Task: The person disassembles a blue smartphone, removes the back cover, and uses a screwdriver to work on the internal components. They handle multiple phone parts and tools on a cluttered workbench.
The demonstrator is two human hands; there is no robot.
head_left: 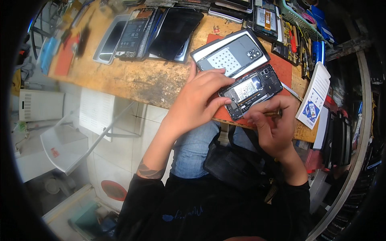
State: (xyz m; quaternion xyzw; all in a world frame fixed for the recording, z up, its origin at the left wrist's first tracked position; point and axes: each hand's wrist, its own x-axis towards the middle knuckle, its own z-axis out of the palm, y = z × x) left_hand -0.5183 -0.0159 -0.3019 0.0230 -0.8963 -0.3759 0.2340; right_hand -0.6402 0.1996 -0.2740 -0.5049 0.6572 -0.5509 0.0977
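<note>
An opened smartphone lies tilted near the front edge of the bench, its battery and circuit board bared. My left hand grips its left end, with the thumb and the fingertips on the frame. Just beyond it, a dark grey phone back cover with a dotted pale patch rests on a white phone box. My right hand is curled closed at the phone's near edge. Something thin and brownish shows by its fingers, too hidden to name.
Several opened phones and a loose black screen lie farther left on the wooden bench. A red mat sits under the work. On the right are screwdrivers and tweezers, a white printed card and a green basket.
</note>
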